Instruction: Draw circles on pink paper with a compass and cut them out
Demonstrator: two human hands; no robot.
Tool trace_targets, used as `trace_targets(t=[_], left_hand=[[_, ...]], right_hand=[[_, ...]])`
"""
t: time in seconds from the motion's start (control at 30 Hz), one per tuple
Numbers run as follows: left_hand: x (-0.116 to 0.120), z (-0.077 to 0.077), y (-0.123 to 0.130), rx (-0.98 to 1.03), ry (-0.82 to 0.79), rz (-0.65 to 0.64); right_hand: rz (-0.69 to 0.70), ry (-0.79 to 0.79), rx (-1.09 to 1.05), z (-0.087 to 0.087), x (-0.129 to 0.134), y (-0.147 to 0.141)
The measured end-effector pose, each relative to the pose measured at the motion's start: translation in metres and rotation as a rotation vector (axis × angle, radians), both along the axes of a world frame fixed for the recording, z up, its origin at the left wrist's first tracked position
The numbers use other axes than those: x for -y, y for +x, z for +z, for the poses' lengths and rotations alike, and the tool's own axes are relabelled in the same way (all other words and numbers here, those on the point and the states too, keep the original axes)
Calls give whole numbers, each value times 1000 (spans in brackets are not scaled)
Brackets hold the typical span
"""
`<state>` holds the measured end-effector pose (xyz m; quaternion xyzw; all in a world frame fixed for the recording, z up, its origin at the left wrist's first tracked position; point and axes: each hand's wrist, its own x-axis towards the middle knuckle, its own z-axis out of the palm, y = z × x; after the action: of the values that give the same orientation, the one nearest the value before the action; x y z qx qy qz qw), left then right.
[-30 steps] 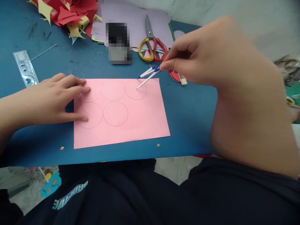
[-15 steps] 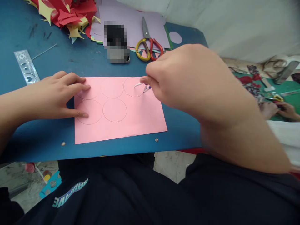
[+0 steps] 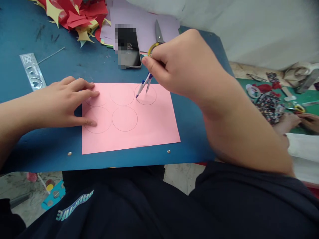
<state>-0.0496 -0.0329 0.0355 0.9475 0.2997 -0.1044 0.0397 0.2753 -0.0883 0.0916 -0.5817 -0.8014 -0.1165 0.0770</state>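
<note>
A sheet of pink paper (image 3: 154, 122) lies on the blue table, with several thin circles drawn on it. My left hand (image 3: 74, 99) rests with fingers spread over the sheet's left edge, covering parts of two circles. Pinched at its top by my right hand (image 3: 171, 63) is a white and blue drawing compass (image 3: 141, 88). Its two legs stand on the upper right circle, the pen tip at the left of the line and the other leg inside. The top of the compass is hidden by my fingers.
Behind the sheet lie a phone (image 3: 131, 49), scissors (image 3: 159, 31) partly behind my right hand, purple paper (image 3: 147, 28) and red and yellow scraps (image 3: 79, 16). A stencil ruler (image 3: 33, 71) is at left. Another person's hands (image 3: 289, 122) work at a green table on the right.
My right hand has turned and risen a little. The compass pen has swung from the right side of the upper right circle to its left side. My left hand stays on the paper.
</note>
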Motion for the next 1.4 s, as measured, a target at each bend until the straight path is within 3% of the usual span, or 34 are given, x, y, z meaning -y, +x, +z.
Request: trace_targets(t=[0.2, 0.4, 0.6, 0.8, 0.93, 1.07, 1.27, 1.4], left_hand=[[-3, -4, -2, 24, 64, -53], [-3, -2, -2, 15, 78, -64], [-5, -4, -5, 9, 77, -66], [-6, -4, -4, 21, 52, -40], [-7, -5, -4, -5, 56, -43], [-7, -7, -7, 22, 86, -68], [-7, -13, -13, 90, 68, -55], [-9, -12, -15, 33, 21, -80]], right_hand=[[110, 92, -278, -19, 8, 28], [50, 128, -308, -38, 12, 38], [-38, 9, -534, -51, 24, 40], [-67, 52, -667, -39, 49, 24], [-64, 88, -622, -30, 77, 11], [-27, 146, -608, -44, 94, 8], [-30, 174, -626, -63, 89, 15], [118, 334, -568, -69, 81, 23]])
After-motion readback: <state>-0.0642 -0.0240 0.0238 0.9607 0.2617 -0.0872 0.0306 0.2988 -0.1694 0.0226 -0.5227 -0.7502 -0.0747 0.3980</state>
